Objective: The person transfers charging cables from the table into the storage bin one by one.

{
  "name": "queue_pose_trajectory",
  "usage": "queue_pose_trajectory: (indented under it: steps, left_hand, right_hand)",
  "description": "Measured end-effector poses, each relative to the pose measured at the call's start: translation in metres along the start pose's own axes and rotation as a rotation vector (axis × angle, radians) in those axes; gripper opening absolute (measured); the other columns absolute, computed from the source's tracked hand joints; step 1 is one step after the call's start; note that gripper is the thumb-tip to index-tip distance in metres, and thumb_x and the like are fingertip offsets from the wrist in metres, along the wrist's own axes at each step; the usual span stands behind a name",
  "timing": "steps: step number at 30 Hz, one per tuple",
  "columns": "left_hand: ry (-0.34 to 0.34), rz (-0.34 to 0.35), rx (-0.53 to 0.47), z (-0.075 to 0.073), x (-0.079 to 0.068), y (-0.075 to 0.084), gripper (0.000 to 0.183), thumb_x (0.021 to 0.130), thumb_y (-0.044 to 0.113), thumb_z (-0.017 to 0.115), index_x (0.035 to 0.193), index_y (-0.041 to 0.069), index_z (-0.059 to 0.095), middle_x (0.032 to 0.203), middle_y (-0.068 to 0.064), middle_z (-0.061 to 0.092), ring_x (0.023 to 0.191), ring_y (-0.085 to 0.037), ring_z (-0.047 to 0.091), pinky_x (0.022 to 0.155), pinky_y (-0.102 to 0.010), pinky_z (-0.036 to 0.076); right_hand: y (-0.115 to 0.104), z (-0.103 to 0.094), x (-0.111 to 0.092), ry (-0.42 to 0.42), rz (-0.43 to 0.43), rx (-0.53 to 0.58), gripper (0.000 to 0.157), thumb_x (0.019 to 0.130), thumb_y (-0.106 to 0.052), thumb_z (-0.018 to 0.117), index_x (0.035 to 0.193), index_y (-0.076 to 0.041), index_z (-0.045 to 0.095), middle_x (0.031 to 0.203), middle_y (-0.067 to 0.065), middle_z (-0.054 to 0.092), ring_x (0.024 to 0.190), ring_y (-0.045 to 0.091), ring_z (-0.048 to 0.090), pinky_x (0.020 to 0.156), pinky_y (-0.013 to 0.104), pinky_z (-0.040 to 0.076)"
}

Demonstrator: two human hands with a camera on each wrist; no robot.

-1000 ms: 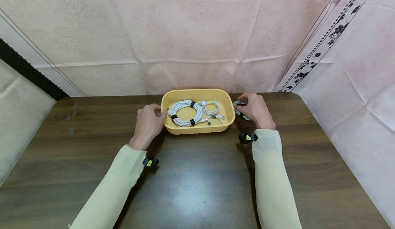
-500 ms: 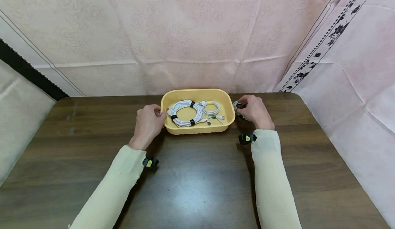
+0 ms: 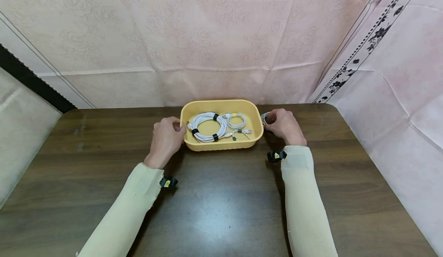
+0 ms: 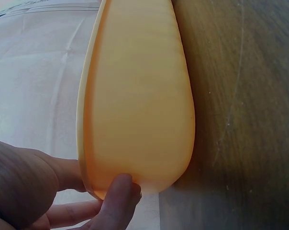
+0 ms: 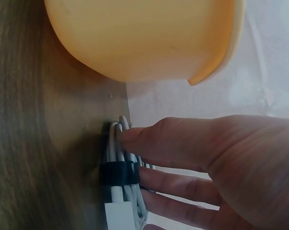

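A yellow plastic tray [image 3: 221, 146] stands near the far edge of the table. My left hand [image 3: 167, 138] pinches its left end; in the left wrist view, fingers lie on both sides of the tray wall [image 4: 139, 96]. Just off the tray's right end, my right hand [image 3: 285, 127] holds a coiled white cable [image 3: 264, 117] low at the tabletop. A black strap binds this cable in the right wrist view, where its white plug [image 5: 119, 215] shows and the thumb lies against the loops. Most of the coil is hidden by the hand in the head view.
Inside the tray lie a large white cable coil [image 3: 207, 138] with black straps, a smaller white coil [image 3: 228, 121] with a yellow tie, and short cable ends [image 3: 247, 131]. Pale patterned cloth [image 3: 207, 49] hangs directly behind the brown wooden table [image 3: 214, 195].
My right hand has shifted slightly left and nearer, closing round the coiled cable and hiding more of it. The left hand and the tray have stayed put.
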State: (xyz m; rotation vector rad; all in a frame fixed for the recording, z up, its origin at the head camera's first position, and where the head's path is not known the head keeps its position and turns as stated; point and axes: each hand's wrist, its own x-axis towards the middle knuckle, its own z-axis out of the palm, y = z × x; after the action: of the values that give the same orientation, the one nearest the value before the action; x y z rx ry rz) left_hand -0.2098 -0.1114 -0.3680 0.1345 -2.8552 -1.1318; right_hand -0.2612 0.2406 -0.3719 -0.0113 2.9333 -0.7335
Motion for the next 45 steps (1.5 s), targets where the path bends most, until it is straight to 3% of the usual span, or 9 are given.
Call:
queue_pose_trajectory:
  steps: [21,45]
  left_hand:
    - [0.001,0.000,-0.001,0.0000,-0.0001,0.0007,0.031,0.100,0.023,0.059,0.120,0.001,0.070,0.091,-0.014,0.074,0.071,-0.020,0.066,0.059,-0.025,0.050]
    - [-0.012,-0.016,-0.003,-0.0005,-0.0004,0.0016,0.031,0.101,0.023,0.058,0.120,0.001,0.069,0.091,-0.013,0.074,0.070,-0.020,0.065,0.058,-0.025,0.050]
  right_hand:
    - [-0.0033,0.0078,0.0026,-0.023,0.023,-0.029,0.020,0.095,-0.013,0.068,0.114,-0.006,0.071,0.110,0.014,0.073,0.100,0.028,0.065,0.086,0.044,0.053]
    - [-0.0046,0.0084,0.0029,0.004,0.031,-0.042,0.020,0.097,-0.012,0.065,0.116,-0.007,0.069,0.113,0.013,0.071,0.103,0.029,0.064,0.090,0.050,0.052]
